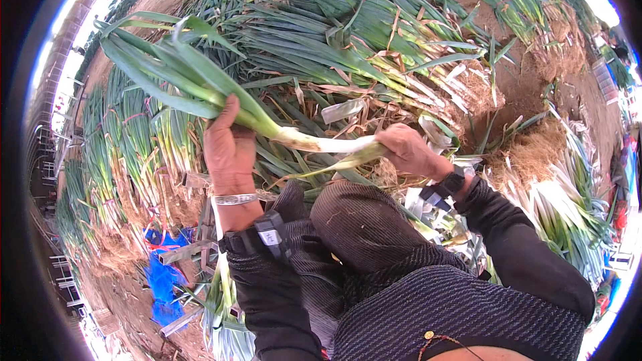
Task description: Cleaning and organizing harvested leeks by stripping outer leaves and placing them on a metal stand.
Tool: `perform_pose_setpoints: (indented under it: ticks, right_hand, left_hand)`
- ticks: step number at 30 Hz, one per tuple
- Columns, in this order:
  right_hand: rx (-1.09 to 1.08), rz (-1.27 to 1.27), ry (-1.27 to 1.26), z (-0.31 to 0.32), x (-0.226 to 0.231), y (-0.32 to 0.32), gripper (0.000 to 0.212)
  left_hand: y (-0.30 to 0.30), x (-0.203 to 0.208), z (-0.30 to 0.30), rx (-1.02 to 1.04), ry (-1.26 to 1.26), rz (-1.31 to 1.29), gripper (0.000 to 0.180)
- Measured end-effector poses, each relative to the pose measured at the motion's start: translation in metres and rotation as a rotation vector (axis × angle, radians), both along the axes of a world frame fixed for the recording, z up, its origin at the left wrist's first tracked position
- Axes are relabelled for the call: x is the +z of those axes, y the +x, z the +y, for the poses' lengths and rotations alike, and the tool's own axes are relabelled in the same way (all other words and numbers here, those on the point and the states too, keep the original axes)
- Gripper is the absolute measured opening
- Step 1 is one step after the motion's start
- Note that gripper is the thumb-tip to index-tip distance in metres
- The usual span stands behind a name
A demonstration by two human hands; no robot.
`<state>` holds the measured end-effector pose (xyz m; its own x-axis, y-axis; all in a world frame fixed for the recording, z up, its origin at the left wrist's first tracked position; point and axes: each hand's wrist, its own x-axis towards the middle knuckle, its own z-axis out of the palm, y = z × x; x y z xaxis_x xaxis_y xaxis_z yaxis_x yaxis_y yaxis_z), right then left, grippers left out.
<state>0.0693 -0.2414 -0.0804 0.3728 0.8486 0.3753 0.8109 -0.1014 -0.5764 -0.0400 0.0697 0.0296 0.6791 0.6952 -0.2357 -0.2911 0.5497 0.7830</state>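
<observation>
My left hand is closed round the green part of a long green onion, held slantwise above my knees. Its leaves fan out to the upper left, and its white stem runs right. At the stem's right end my right hand is closed, fingers pinched together. A loose yellowish-green outer leaf hangs from that grip below the stem, its thin tip pointing left. The root end is hidden in my right hand. Below the hands are my knees in dark ribbed cloth.
A big heap of green onions lies ahead, roots to the right. Tied bundles stand at left, near a blue plastic sheet. Whitish cleaned onions lie at right beside a tangle of roots. Peeled scraps lie near my right wrist.
</observation>
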Motion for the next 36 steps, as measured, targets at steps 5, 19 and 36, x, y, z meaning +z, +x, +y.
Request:
perform_pose_setpoints:
  ticks: [5,19,36]
  right_hand:
    - [-0.125,-0.088,-0.962,-0.112,-0.132,0.032,0.018]
    - [0.285,1.159,0.112,0.097,0.037,0.009,0.049]
    - [0.317,1.851,0.472,0.124,0.057,-0.039,0.034]
  left_hand:
    - [-0.007,0.008,0.008,0.038,0.036,-0.004,0.039]
    - [0.018,-0.004,-0.051,-0.138,0.142,0.102,0.038]
    - [0.016,-0.003,-0.057,-0.142,0.203,-0.022,0.028]
